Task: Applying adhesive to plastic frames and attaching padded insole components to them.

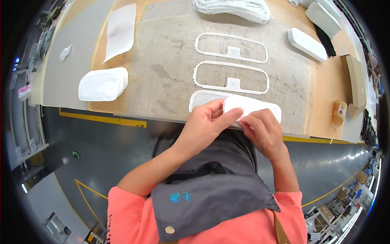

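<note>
Both grips, left hand (205, 124) and right hand (262, 130), pinch a soft white oblong pad (254, 106) on the scuffed workbench (162, 77).

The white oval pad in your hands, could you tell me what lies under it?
Under the white oval pad lies a flat white oval sheet on the table. The pad and both hands hide its right part.

Both forearms rise from six o'clock and converge just right of centre. The left hand (205, 122) angles toward two o'clock, fingers extended, thumb pressing flat. The right hand (264, 130) sits just beside it, knuckles up, fingers curled, fingertips pinching toward ten o'clock.
</note>
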`<state>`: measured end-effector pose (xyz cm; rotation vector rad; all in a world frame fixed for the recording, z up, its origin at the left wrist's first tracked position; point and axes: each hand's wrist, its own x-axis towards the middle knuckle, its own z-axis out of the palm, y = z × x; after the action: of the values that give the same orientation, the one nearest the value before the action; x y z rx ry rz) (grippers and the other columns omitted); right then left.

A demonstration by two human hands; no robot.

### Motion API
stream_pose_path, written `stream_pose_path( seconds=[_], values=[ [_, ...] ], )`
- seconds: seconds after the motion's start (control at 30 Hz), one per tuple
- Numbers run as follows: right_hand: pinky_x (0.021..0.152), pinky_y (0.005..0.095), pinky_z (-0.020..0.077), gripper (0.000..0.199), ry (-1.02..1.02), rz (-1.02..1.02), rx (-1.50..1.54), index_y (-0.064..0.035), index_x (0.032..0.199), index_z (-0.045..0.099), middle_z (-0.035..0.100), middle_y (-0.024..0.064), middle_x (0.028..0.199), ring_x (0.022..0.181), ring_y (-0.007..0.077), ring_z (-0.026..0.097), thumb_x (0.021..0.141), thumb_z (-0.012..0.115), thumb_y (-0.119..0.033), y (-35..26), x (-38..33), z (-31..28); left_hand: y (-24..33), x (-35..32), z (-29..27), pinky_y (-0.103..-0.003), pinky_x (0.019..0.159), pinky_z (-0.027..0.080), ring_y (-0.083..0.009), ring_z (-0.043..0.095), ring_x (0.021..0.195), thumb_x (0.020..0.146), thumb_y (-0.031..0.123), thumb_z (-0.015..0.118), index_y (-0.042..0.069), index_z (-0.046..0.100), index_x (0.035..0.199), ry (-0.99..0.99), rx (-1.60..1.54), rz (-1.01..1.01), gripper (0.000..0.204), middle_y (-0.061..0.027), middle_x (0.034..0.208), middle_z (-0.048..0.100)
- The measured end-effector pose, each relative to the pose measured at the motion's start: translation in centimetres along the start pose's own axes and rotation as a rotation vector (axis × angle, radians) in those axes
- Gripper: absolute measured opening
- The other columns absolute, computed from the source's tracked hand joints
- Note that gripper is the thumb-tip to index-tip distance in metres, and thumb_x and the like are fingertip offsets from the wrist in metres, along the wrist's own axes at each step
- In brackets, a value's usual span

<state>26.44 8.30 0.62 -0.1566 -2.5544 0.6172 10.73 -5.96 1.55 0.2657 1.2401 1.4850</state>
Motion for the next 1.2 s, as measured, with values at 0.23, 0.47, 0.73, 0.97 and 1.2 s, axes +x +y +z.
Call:
stream_pose_path(
  seconds=[0.23, 0.47, 0.73, 0.97, 1.2],
  values=[
    [0.089, 0.0398, 0.0457, 0.053, 0.161, 0.151, 0.016, -0.0109, 0.124, 0.066, 0.062, 0.0055, 0.109, 0.104, 0.0301, 0.058, 0.081, 0.082, -0.039, 1.4, -0.4, -1.8, -0.1, -0.6, 0.9, -0.021, 0.072, 0.048, -0.0018, 0.058, 0.079, 0.102, 0.014, 0.064, -0.003, 0.070, 0.120, 0.067, 0.335, -0.011, 0.026, 0.0029, 0.092, 0.072],
    [0.090, 0.0368, 0.0430, 0.048, -0.638, 0.556, 0.476, -0.0029, 0.115, 0.065, 0.067, 0.0050, 0.094, 0.094, 0.0216, 0.060, 0.078, 0.086, -0.026, 4.1, 0.2, -6.5, 5.0, -4.5, -0.4, -0.020, 0.074, 0.047, -0.0022, 0.057, 0.084, 0.101, 0.011, 0.065, -0.002, 0.071, 0.120, 0.053, 0.331, 0.060, 0.024, 0.0036, 0.094, 0.071],
    [0.060, 0.0214, 0.0454, 0.021, 0.062, 1.060, 0.829, -0.0020, 0.099, 0.071, 0.066, -0.0016, 0.085, 0.071, 0.0041, 0.055, 0.097, 0.073, -0.022, 4.6, 2.7, -3.4, 5.4, 1.7, -4.6, -0.022, 0.067, 0.053, -0.0049, 0.064, 0.077, 0.097, 0.014, 0.072, -0.003, 0.070, 0.109, 0.249, 0.381, 0.055, 0.021, -0.0014, 0.089, 0.073],
    [0.048, 0.0193, 0.0390, 0.020, 0.133, 1.095, 0.760, -0.0031, 0.095, 0.068, 0.061, -0.0035, 0.076, 0.060, 0.0019, 0.051, 0.096, 0.075, -0.022, 6.7, 2.4, -1.8, 6.0, 4.5, -5.8, -0.020, 0.058, 0.049, -0.0034, 0.060, 0.068, 0.090, 0.023, 0.081, 0.001, 0.075, 0.091, 0.340, 0.541, 0.014, 0.023, -0.0009, 0.078, 0.071],
    [0.043, 0.0186, 0.0323, 0.019, 0.122, 1.148, 0.604, -0.0043, 0.089, 0.065, 0.056, -0.0058, 0.071, 0.055, -0.0003, 0.044, 0.095, 0.076, -0.019, 6.5, 2.6, -1.1, 4.3, 6.0, -7.0, -0.020, 0.057, 0.041, -0.0027, 0.051, 0.064, 0.088, 0.022, 0.082, 0.000, 0.074, 0.087, 0.382, 0.589, 0.103, 0.024, 0.0034, 0.071, 0.063]
  ],
)
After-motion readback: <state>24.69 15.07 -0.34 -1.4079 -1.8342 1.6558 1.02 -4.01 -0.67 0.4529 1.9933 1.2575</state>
